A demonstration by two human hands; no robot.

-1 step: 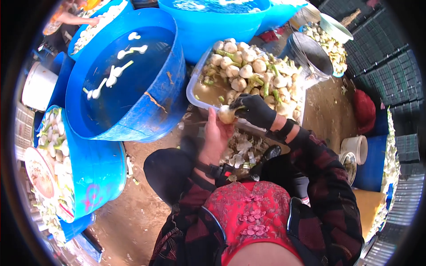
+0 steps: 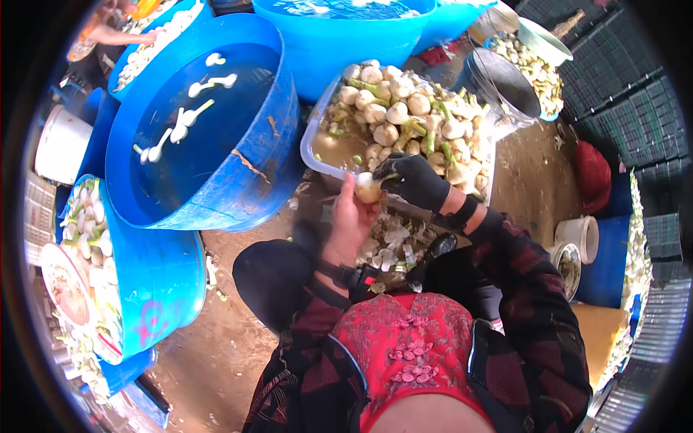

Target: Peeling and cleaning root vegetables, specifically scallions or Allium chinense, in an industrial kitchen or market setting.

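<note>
A pale garlic bulb [image 2: 367,188] is held between my hands, just in front of the near edge of a clear plastic tub. My bare left hand [image 2: 351,224] supports the bulb from the left and below, thumb pointing up beside it. My right hand [image 2: 415,185], in a black glove, has its fingers closed at the bulb's right side, by the stem. Whether a small tool is in those fingers is hidden. Behind them, the plastic tub [image 2: 309,148] carries a heap of garlic bulbs [image 2: 397,113] with green stems. Peeled skins [image 2: 393,242] lie on the ground beneath my hands.
At left stands a large blue tub [image 2: 278,155] of water with several floating bulbs. Another blue tub [image 2: 346,54] is behind. A blue barrel [image 2: 162,289] with garlic stands near left. Grey bucket [image 2: 505,86] and white bucket [image 2: 577,238] are at right. Another person's arm [image 2: 126,35] reaches into garlic.
</note>
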